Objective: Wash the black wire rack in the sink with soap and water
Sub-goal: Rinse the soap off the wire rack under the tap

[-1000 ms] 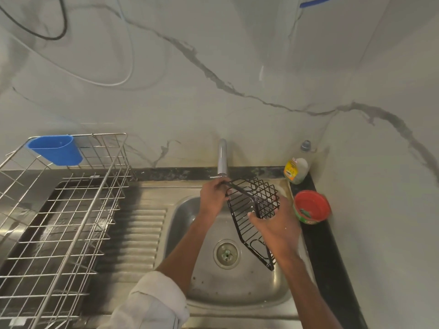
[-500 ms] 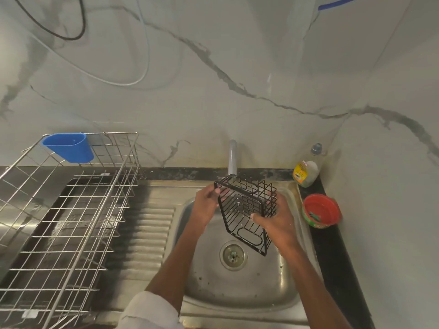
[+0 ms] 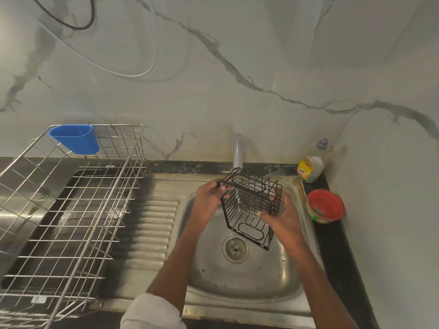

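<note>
The person is holding the black wire rack (image 3: 249, 207) tilted over the sink (image 3: 249, 281), just below the tap spout (image 3: 238, 150) at the basin's 12 o'clock. The left hand (image 3: 209, 203) is gripping the rack's upper rim at its 10 o'clock corner, fingers curled round the wire. The right hand (image 3: 282, 217) is cupping the 3 o'clock side, thumb hooked over an edge. No stream is clearly visible from the tap. This looks like the rinsing or turning stage. To do it well, the person should be rotating the rack slowly so water reaches each face and every wire crossing. Wet wire is likely slippery, so both grips should stay firm. The dish soap bottle (image 3: 310, 167) is standing on the tabletop at 2 o'clock, beside a red bowl (image 3: 325, 207).
</note>
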A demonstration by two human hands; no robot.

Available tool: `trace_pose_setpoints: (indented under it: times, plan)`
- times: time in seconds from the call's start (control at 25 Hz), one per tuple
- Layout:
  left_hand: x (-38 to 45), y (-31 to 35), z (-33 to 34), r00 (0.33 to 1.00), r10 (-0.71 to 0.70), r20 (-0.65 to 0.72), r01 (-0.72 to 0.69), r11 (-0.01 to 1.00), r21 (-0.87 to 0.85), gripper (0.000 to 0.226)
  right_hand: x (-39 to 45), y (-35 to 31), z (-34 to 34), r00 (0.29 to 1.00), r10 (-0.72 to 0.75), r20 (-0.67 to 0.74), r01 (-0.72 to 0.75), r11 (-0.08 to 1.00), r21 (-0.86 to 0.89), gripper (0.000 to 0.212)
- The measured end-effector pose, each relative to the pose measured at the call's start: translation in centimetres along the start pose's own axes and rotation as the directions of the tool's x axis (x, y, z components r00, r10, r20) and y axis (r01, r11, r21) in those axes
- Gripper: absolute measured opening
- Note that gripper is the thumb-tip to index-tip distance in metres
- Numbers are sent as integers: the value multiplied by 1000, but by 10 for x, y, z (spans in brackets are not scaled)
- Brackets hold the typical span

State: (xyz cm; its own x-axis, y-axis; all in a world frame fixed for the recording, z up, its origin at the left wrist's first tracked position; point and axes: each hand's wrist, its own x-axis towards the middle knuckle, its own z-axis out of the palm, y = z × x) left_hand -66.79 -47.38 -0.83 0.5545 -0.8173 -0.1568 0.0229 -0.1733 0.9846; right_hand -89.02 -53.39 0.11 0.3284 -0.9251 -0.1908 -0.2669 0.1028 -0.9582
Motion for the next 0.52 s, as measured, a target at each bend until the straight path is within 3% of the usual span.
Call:
trace_pose_setpoints:
  times: [0.28,0.52]
  plan:
    - [6,3,-4,1000,-1,21,-3,983,185,39,5,-1,-4,997,-22,71,16,996,89,80]
    - [-1,9,-16,999,28,20,-31,978,206,52,30,-2,4,990,-16,142,2,995,95,82]
